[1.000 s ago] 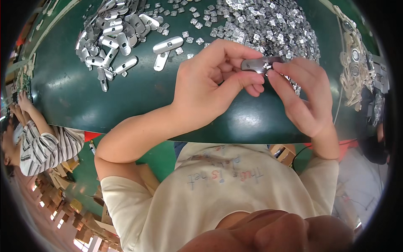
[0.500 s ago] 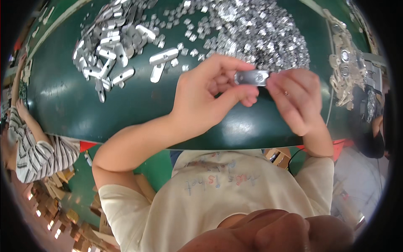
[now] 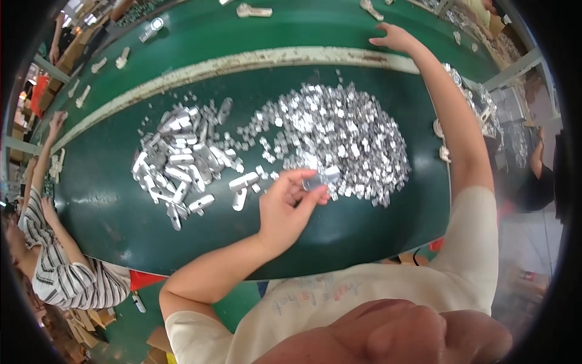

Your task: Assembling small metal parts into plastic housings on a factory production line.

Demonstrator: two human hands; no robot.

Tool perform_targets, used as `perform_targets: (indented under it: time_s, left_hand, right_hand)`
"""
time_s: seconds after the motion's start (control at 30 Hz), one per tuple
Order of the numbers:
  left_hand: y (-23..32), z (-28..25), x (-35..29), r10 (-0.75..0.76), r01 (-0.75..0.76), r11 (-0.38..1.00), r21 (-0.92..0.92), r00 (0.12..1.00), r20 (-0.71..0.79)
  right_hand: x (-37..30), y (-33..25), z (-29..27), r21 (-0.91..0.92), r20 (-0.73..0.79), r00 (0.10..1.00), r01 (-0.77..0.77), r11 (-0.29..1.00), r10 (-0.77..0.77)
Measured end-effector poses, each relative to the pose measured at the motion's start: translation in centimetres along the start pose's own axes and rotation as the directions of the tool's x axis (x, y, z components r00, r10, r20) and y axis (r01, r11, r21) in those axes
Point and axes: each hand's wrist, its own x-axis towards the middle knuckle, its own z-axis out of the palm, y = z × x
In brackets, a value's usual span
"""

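My left hand (image 3: 285,203) pinches a shiny metal plate (image 3: 321,178) between thumb and fingers, over the near edge of a heap of small square metal pieces (image 3: 345,133). Stretched far forward, my right hand (image 3: 397,39) is over the green belt (image 3: 303,27) with its fingers apart and nothing in them. Just beyond its fingertips lies a cream, long-handled part (image 3: 371,9). To the left of the heap is a pile of longer rounded metal plates (image 3: 182,161). Two such plates (image 3: 244,181) lie apart, nearer my left hand.
A worn pale rail (image 3: 267,59) separates the dark green table (image 3: 351,236) from the belt, where several cream parts (image 3: 254,11) lie. Clear-wrapped cream parts (image 3: 479,100) are at the table's right edge. A person in a striped shirt (image 3: 73,279) works at the left.
My right hand has let go of the metal plate and swung forward over the belt. The plate stays in my left hand. The view has tilted, showing more of the far side.
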Motion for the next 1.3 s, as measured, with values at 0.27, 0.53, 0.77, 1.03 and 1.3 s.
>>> perform_targets:
  time_s: [0.27, 0.53, 0.77, 1.03, 1.3]
  left_hand:
    - [-0.4, -0.5, 0.8, 0.028, -0.028, 1.000, 0.010, 1.000, 0.003]
    - [0.1, -0.7, 0.9, 0.020, -0.022, 0.999, 0.028, 0.999, 0.037]
    - [-0.2, -0.1, 0.6, -0.009, 0.010, 1.000, -0.009, 1.000, 0.020]
    - [2.0, -0.6, 0.4, -0.073, 0.072, 0.997, 0.018, 0.997, 0.024]
    - [1.7, -0.2, 0.3, -0.118, 0.085, 0.978, 0.190, 0.978, 0.171]
  right_hand:
    - [10.2, 0.5, 4.2, -0.049, 0.003, 0.930, -0.367, 0.929, 0.368]
    - [9.2, -1.6, -1.0, 0.126, -0.068, 0.997, 0.054, 0.991, -0.046]
    - [0.1, -3.8, 3.9, 0.099, -0.212, 0.938, 0.298, 0.949, -0.273]
    - [-23.5, -15.5, -4.9, 0.808, -0.165, 0.927, 0.322, 0.493, -0.336]
    - [-28.6, -14.1, -2.9, 0.631, -0.281, 0.791, 0.579, 0.516, -0.544]
